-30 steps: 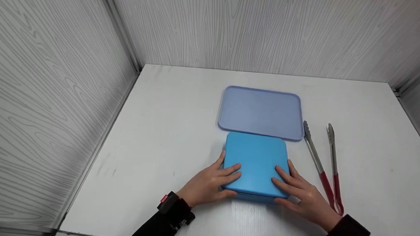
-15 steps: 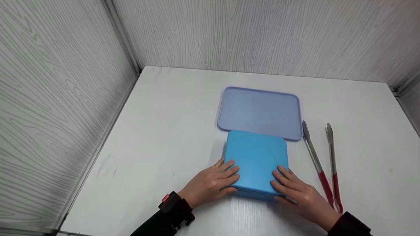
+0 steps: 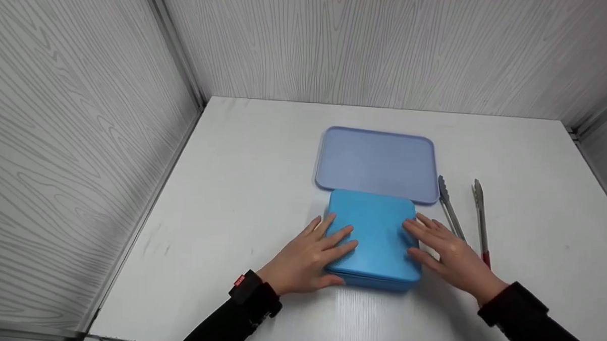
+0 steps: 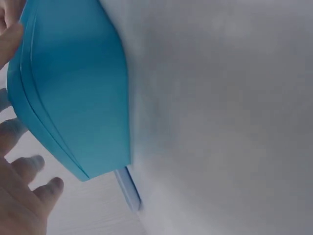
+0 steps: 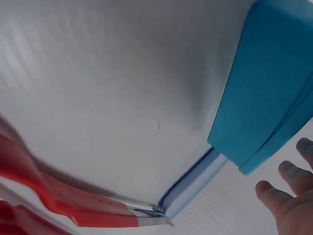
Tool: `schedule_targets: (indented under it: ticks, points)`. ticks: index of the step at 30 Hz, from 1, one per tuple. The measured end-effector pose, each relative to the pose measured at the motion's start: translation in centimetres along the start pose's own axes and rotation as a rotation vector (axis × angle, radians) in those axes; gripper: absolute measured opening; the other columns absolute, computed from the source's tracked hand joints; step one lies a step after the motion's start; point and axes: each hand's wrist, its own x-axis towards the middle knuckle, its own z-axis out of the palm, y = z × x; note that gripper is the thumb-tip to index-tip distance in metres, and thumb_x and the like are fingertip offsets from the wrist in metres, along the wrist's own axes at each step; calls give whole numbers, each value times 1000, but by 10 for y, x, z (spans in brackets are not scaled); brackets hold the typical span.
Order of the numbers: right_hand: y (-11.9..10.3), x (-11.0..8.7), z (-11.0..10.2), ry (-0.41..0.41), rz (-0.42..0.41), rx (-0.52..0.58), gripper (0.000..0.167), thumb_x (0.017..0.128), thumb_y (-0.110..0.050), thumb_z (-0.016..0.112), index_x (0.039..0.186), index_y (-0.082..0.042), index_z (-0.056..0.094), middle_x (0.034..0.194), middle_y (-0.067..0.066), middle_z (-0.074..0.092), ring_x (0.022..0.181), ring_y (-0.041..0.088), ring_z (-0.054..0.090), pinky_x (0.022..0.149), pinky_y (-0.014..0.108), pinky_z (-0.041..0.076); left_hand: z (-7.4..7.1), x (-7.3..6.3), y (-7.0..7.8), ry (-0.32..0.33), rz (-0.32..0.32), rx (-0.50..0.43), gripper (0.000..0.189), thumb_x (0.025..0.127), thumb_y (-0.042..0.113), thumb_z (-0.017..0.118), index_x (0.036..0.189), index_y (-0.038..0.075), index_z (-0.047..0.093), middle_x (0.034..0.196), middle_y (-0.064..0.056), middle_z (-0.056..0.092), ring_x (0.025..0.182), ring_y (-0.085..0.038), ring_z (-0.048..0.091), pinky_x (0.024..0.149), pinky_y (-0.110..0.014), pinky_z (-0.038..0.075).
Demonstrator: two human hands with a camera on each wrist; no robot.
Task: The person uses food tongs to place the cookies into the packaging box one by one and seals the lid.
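Note:
A blue square box (image 3: 372,238) with its lid on sits on the white table in the head view. My left hand (image 3: 303,264) rests on its left side, fingers spread and fairly straight across the lid, thumb by the front edge. Over the right edge is my right hand (image 3: 454,259), fingers extended; whether they touch the lid I cannot tell. In the left wrist view the box's side wall (image 4: 83,93) shows a seam below the lid. The right wrist view shows the fingertips (image 5: 271,193) apart from the box's wall (image 5: 259,93).
A flat lavender-blue tray (image 3: 377,165) lies just behind the box. To the right are metal tongs (image 3: 480,209) with red handles, partly hidden by my right hand; the red handles (image 5: 93,210) appear in the right wrist view. Wood-patterned panels (image 3: 318,45) stand behind and beside the table.
My right hand has lifted off its hold and shifted back and to the right, now covering part of the tongs. My left fingers have spread and slid slightly across the lid. The box stays nearly put.

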Motion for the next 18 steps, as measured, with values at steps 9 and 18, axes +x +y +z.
schedule_targets:
  ticks: [9, 18]
  points:
    - [13, 73, 5, -265, 314, 96, 60, 107, -32, 55, 158, -7, 38, 162, 21, 36, 153, 46, 19, 118, 69, 25, 4, 31, 15, -151, 16, 94, 77, 95, 67, 56, 158, 24, 42, 166, -3, 33, 155, -37, 22, 125, -57, 23]
    - [20, 89, 17, -231, 249, 124, 45, 102, -10, 62, 146, 0, 55, 143, 28, 56, 130, 46, 56, 104, 59, 50, 8, 39, 20, -168, 32, 112, 70, 100, 58, 55, 159, 24, 40, 165, 0, 35, 154, -32, 28, 123, -58, 26]
